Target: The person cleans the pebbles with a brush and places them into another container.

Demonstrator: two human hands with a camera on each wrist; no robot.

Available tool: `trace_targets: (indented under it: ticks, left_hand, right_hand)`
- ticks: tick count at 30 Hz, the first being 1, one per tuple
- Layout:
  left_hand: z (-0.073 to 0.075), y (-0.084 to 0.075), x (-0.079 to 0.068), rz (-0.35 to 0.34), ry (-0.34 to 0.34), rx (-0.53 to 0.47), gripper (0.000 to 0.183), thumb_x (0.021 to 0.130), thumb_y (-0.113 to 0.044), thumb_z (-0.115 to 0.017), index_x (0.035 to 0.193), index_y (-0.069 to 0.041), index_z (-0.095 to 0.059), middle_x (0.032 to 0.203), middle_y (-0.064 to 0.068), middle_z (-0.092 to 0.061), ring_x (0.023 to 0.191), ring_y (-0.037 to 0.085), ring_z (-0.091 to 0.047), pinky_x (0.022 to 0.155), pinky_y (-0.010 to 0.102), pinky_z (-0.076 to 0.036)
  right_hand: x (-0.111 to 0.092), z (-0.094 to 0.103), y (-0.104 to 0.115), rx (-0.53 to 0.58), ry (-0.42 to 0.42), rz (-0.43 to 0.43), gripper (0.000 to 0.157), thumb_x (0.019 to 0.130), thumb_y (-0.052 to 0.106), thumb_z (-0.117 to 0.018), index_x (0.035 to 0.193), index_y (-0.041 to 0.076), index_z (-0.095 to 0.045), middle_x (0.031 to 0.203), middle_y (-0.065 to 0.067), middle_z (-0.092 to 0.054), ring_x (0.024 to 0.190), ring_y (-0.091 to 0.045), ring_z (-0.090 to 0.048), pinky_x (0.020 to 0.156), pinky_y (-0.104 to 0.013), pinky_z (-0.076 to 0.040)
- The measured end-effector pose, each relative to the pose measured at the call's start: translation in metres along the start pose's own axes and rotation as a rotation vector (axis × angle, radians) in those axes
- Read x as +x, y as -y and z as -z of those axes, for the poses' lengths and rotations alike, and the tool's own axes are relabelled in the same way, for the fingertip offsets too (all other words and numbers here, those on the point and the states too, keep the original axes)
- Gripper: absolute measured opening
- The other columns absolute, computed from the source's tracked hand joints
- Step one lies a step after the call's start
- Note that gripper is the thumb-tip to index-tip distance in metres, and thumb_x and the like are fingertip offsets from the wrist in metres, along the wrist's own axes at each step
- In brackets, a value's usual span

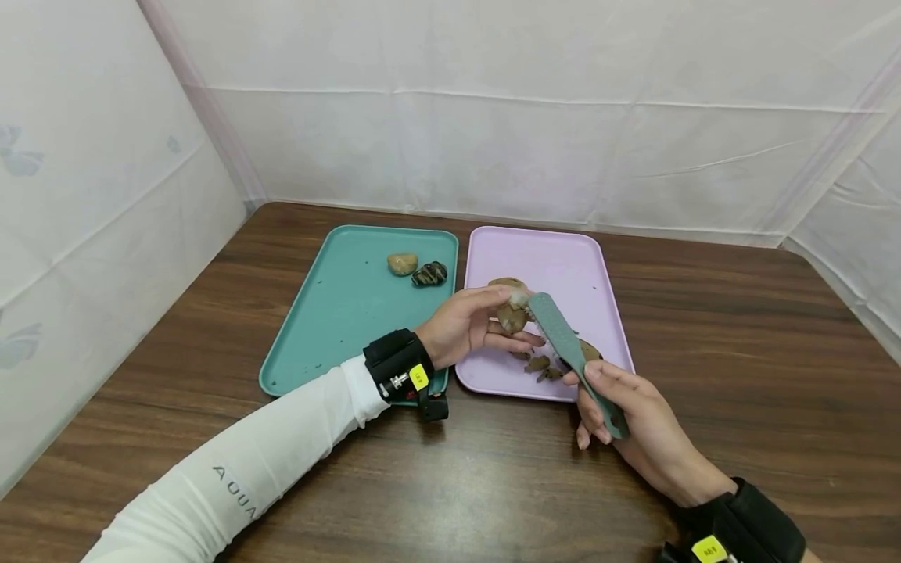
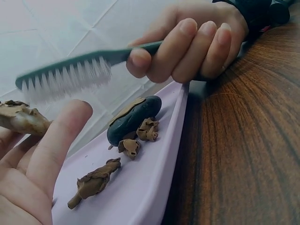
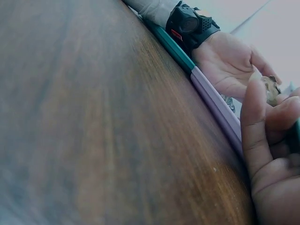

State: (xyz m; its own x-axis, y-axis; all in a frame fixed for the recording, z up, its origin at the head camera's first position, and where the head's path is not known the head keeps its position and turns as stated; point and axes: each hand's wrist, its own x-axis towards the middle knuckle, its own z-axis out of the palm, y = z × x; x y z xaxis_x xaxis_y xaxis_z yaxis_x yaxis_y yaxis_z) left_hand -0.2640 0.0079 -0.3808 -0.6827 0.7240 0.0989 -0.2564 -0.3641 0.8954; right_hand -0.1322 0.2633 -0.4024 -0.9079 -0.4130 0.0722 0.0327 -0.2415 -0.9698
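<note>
Brush (image 1: 563, 332) slants longways, pointing away-left; right hand (image 1: 644, 418) curls fingers round it; left hand (image 1: 466, 318) pinches a stone (image 1: 512, 318). Brown bits (image 1: 538, 363) dot purple tray (image 1: 556, 258).

Creased white sheeting (image 1: 450, 148) hangs behind and on both sides of a brown wood-grain worktop (image 1: 732, 320) with rounded far corners; pinkish bands (image 1: 204, 102) run down the sheeting's corners, faint grey-blue motifs (image 1: 23, 163) dot its left side, soft light glows on the wood
</note>
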Motion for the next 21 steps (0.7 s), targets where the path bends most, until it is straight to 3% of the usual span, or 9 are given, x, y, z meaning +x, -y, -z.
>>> trace_targets:
  ticks: [4,10,13,17,21]
  left_hand:
    - [-0.0001,0.0006,0.0002,-0.015,-0.010,-0.001,0.046,0.115,-0.013,-0.036,0.152,0.014,-0.039,0.136,0.011,-0.058,0.101,0.026,-0.072,0.093,0.046,-0.064]
    - [0.0000,0.0018,0.0016,-0.018,-0.009,0.011,0.044,0.115,-0.014,-0.037,0.150,0.012,-0.044,0.133,0.013,-0.061,0.107,0.034,-0.072,0.098,0.051,-0.061]
    - [-0.0009,0.0013,0.0006,0.013,0.000,0.032,0.045,0.115,-0.013,-0.039,0.153,0.012,-0.043,0.132,0.017,-0.064,0.109,0.041,-0.073,0.100,0.053,-0.059]
    - [-0.0019,0.0002,0.0001,0.023,0.008,0.037,0.046,0.116,-0.013,-0.038,0.154,0.012,-0.041,0.128,0.018,-0.065,0.103,0.038,-0.076,0.097,0.051,-0.061]
    - [-0.0020,0.0000,0.0004,0.001,-0.004,-0.001,0.047,0.117,-0.014,-0.036,0.154,0.014,-0.040,0.130,0.021,-0.064,0.097,0.032,-0.077,0.095,0.046,-0.062]
  right_hand:
    - [0.0016,-0.0024,-0.0006,-0.059,-0.011,-0.011,0.033,0.118,0.018,-0.039,0.123,-0.001,-0.064,0.074,0.002,-0.055,0.058,-0.011,-0.052,0.065,-0.038,-0.064]
    - [-0.0007,0.0002,-0.0006,-0.005,0.008,0.023,0.038,0.119,0.018,-0.033,0.127,-0.001,-0.065,0.075,0.002,-0.053,0.056,-0.022,-0.039,0.064,-0.034,-0.062]
    - [-0.0012,0.0000,-0.0003,0.001,-0.015,0.025,0.039,0.120,0.020,-0.032,0.128,0.001,-0.065,0.077,0.002,-0.053,0.057,-0.020,-0.041,0.064,-0.034,-0.062]
    - [0.0000,-0.0018,0.0004,-0.037,-0.048,0.001,0.035,0.119,0.020,-0.037,0.126,0.000,-0.065,0.076,0.003,-0.055,0.058,-0.011,-0.051,0.063,-0.034,-0.063]
    - [0.0004,-0.0014,0.0011,-0.027,-0.027,-0.003,0.034,0.119,0.019,-0.038,0.125,-0.002,-0.063,0.074,0.002,-0.055,0.055,-0.012,-0.049,0.061,-0.034,-0.063]
